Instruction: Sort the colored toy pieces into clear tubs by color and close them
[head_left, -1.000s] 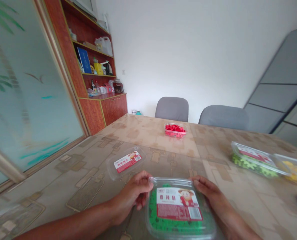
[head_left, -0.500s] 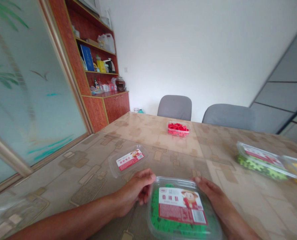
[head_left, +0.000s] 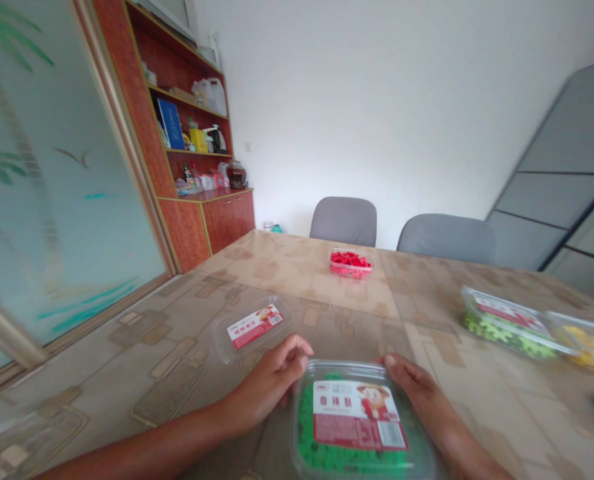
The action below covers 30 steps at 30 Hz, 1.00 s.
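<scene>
A clear plastic container [head_left: 321, 460] with green pieces inside stands before me, its lid on and a red-and-white label on top. My left hand [head_left: 279, 377] is at its far left corner, fingers curled against the side. Along the right side lies my right hand [head_left: 417, 387], the thumb at the far right corner of the rim and the other fingers mostly hidden. Beyond my left hand, a loose clear lid [head_left: 284, 307] with a similar label rests flat on the table.
An uncovered container of red pieces [head_left: 351, 261] sits farther back on the patterned table [head_left: 271, 267]. To the right are a lidded container of light green pieces [head_left: 511, 323] and a container of yellow pieces [head_left: 584, 340]. Two grey chairs [head_left: 344, 220] stand behind the table.
The view has shifted slightly, so everything sits a little lower and more to the left. My left fingers have shifted slightly at the container's corner; my right hand stays on its side.
</scene>
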{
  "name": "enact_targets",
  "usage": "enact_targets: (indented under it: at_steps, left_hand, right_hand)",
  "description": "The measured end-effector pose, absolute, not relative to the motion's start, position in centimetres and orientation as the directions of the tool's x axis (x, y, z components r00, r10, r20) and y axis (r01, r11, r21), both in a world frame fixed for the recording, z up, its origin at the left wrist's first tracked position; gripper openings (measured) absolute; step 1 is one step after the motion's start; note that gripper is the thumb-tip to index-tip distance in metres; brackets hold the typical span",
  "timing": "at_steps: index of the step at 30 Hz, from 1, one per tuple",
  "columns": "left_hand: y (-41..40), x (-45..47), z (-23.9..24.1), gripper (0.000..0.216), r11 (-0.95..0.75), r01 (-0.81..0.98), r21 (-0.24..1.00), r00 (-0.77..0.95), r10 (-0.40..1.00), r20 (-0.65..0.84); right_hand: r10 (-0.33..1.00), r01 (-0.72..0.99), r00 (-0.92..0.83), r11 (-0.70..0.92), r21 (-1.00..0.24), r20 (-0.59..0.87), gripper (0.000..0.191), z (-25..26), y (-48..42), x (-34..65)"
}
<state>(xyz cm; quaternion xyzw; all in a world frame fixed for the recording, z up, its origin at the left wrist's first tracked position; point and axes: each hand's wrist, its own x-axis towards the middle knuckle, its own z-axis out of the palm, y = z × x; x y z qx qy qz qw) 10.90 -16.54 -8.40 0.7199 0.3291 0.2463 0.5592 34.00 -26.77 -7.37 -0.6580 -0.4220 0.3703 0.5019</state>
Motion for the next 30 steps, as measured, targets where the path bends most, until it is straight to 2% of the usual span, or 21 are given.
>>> enact_targets:
  at_steps: [2, 3, 6, 8, 11, 14, 18, 23, 27, 30]
  left_hand:
    - [-16.7, 10.9, -8.0, 0.018, -0.439, 0.225, 0.87, 0.644, 0.737, 0.206]
    - [-16.9, 10.9, -7.8, 0.017, -0.528, 0.235, 0.816, 0.648, 0.711, 0.273]
    - [-17.7, 10.8, -6.9, 0.022, -0.667, 0.258, 0.699, 0.682, 0.638, 0.357]
    - [-18.4, 10.6, -6.5, 0.03, -0.749, 0.269, 0.606, 0.736, 0.565, 0.372]
    - [-19.3, 10.1, -6.5, 0.059, -0.848, 0.249, 0.467, 0.859, 0.416, 0.297]
    - [-19.7, 9.6, -6.7, 0.074, -0.872, 0.242, 0.425, 0.913, 0.353, 0.205]
    - [-19.6, 9.3, -6.8, 0.082, -0.865, 0.24, 0.441, 0.93, 0.334, 0.15]
    - [-19.2, 9.5, -6.6, 0.099, -0.856, 0.235, 0.461, 0.937, 0.325, 0.126]
    - [-19.4, 9.8, -6.6, 0.1, -0.841, 0.3, 0.45, 0.93, 0.362, 0.056]
    - [-19.7, 9.8, -6.8, 0.099, -0.825, 0.333, 0.457, 0.916, 0.398, 0.051]
  right_hand:
    - [0.935, 0.42, 0.339, -0.048, -0.906, 0.107, 0.047, -7.0, -26.9, 34.5]
    - [0.934, 0.535, 0.3, 0.005, -0.845, 0.196, 0.046, -6.8, -26.9, 34.7]
    - [0.923, 0.732, 0.163, 0.123, -0.67, 0.348, 0.041, -6.4, -27.3, 34.8]
    - [0.925, 0.799, 0.082, 0.161, -0.579, 0.371, 0.041, -6.6, -27.7, 34.5]
    - [0.944, 0.868, -0.053, 0.205, -0.453, 0.326, 0.046, -7.3, -28.3, 33.7]
    - [0.963, 0.896, -0.119, 0.208, -0.392, 0.24, 0.056, -7.9, -28.6, 33.2]
    - [0.981, 0.887, -0.11, 0.171, -0.429, 0.163, 0.058, -7.6, -28.5, 33.1]
    - [0.988, 0.813, -0.053, 0.127, -0.568, 0.145, 0.058, -7.5, -28.6, 32.9]
    - [0.973, 0.716, 0.173, -0.016, -0.698, 0.156, 0.069, -8.3, -28.5, 33.1]
    - [0.963, 0.661, 0.249, -0.092, -0.745, 0.102, 0.066, -7.9, -28.9, 34.2]
